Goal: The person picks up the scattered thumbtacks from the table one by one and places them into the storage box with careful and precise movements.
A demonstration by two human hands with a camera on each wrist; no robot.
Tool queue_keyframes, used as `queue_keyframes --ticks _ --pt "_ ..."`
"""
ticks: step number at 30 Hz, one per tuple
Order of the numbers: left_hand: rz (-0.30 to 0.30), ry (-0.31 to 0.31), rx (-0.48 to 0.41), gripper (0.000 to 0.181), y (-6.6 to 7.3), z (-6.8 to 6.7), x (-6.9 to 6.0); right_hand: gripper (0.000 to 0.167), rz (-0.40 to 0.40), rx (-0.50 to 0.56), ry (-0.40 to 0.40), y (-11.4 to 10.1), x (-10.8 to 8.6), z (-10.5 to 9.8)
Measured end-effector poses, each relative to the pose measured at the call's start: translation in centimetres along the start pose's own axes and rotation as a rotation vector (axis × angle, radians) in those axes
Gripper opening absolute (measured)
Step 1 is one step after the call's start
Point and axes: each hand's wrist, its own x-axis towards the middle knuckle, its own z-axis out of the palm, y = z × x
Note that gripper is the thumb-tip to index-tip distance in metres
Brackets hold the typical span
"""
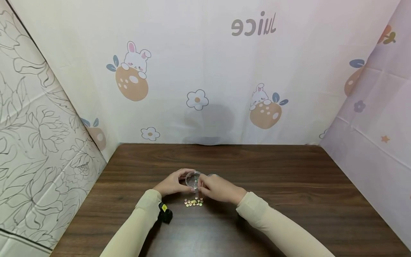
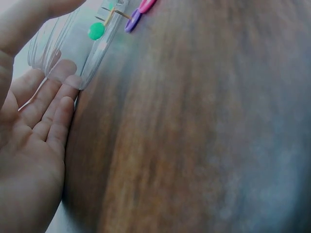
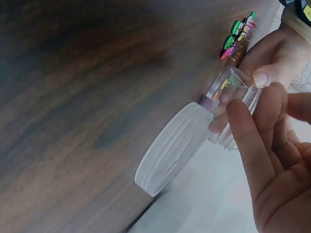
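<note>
A clear round jar (image 1: 191, 178) stands on the table with my left hand (image 1: 171, 184) curved round its side, thumb and fingers against the wall. Through that wall, in the right wrist view, several coloured thumbtacks (image 3: 224, 84) show at the bottom. My right hand (image 1: 219, 188) is at the jar's mouth with bent fingers; its fingertips are partly hidden, so whether they pinch anything is unclear. Nearer my body, several flat-headed thumbtacks (image 1: 194, 202) lie in rows, pins upward. A translucent round lid (image 3: 172, 148) rests beside the jar, mostly behind my right hand in the head view.
The brown wooden table (image 1: 289, 200) runs back to a printed cloth (image 1: 173, 117). A second cloth with line-drawn flowers (image 1: 48, 132) hangs on the left. A black device with a yellow mark (image 1: 165, 214) is at my left wrist.
</note>
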Motion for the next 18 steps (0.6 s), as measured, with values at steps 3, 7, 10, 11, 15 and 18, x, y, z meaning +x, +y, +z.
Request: queue_keyframes --ticks 3,7,10,11,15,18 --pt "0.003 -0.001 0.006 0.07 0.0 0.0 0.0 0.005 0.029 0.024 0.013 0.1 0.2 0.0" --pt "0.003 -0.003 0.003 0.07 -0.1 0.0 0.0 0.006 0.061 0.043 0.033 0.3 0.6 0.1" --pt "0.002 -0.002 0.011 0.069 -0.1 -0.1 0.0 0.007 0.076 0.045 0.052 0.4 0.8 0.2" --pt "0.003 -0.003 0.014 0.069 -0.1 -0.1 0.0 0.006 0.08 0.045 0.056 0.4 0.9 0.1" --pt "0.01 -0.004 0.027 0.068 0.0 -0.1 -0.1 0.006 0.097 0.033 0.07 0.4 1.3 0.1" --pt "0.014 -0.01 0.036 0.069 -0.1 -0.2 -0.1 0.006 0.121 0.023 0.082 0.6 1.5 0.2"
